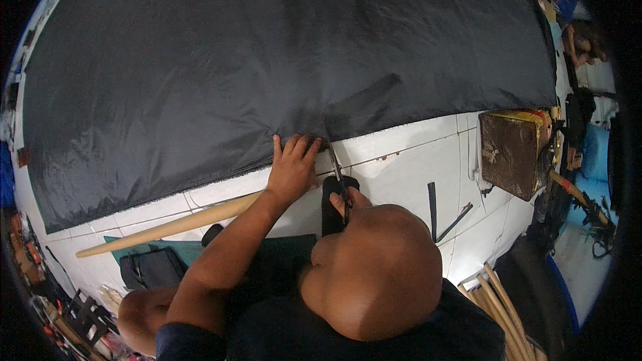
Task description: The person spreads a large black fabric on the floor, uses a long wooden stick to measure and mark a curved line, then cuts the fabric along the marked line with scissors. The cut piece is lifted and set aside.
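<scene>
Black fabric spreads over the white tiled floor, looking thin, limp and slippery (best pinned near its edge). Left hand presses it flat, fingers spread, at 12 o'clock from the bent head; right hand grips scissors just beside.

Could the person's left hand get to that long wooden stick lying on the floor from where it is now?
Probably yes. The left hand presses flat on the edge of the black fabric, and the wooden stick passes right beneath the wrist on the white tiled floor, with nothing lying between them.
</scene>
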Tool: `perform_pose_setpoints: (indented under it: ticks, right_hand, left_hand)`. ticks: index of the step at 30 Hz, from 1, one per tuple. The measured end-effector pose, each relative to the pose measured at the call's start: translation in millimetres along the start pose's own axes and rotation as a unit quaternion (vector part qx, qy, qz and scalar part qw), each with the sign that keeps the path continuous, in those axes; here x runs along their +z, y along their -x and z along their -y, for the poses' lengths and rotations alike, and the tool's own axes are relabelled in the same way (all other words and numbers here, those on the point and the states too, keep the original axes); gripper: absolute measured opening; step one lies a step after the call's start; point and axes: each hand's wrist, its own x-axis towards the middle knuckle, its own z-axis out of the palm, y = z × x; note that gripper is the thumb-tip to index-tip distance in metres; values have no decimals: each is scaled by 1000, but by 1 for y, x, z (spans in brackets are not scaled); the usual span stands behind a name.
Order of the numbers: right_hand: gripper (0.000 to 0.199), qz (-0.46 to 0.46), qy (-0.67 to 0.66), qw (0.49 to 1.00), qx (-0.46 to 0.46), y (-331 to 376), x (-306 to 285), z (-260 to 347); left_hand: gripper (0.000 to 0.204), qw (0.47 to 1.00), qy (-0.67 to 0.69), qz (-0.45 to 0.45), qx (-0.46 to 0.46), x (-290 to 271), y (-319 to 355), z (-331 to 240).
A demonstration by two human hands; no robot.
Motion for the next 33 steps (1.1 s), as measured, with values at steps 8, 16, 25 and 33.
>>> perform_pose_setpoints:
  ticks: [8,16,25,33]
  right_hand:
    - [44,-1,23,1000,-14,-2,-3,12]
    - [48,-175,76,975,-112,-131,-17,61]
    - [47,-205,97,965,-133,-131,-13,73]
    - [50,-191,84,964,-162,-158,-19,102]
  left_hand:
    - [68,999,-38,0,13,2,2,2]
    - [66,1000,-9,20,4,-3,-3,-5]
    - [64,1000,-2,18,2,3,2,1]
    - [67,1000,-4,25,-1,4,2,2]
